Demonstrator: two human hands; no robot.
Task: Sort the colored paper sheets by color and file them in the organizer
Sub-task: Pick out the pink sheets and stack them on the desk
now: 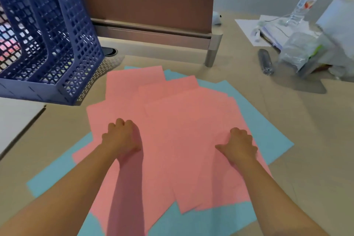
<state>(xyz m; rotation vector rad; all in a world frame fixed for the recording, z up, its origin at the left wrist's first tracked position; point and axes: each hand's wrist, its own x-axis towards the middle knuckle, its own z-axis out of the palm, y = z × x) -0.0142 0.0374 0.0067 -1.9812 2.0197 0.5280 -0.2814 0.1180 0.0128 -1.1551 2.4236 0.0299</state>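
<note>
Pink sheets (162,140) and blue sheets (268,120) are looking like matt, smooth paper. The organizer (57,48) at 10 o'clock is showing as perforated blue plastic, slightly dull. The desk (316,140) is reading as smooth matt laminate, probably wood-look. At 2 o'clock, the bottle (304,4) is gleaming like clear plastic, beside crinkly glossy bags (298,53).

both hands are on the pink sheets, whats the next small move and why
Probably draw the two hands inward to square the pink sheets into one stack. The left hand and right hand both rest on pink paper that lies fanned out and skewed over the blue sheets. Gathering pink first would separate the colors before anything goes to the blue organizer at the back left.
</note>
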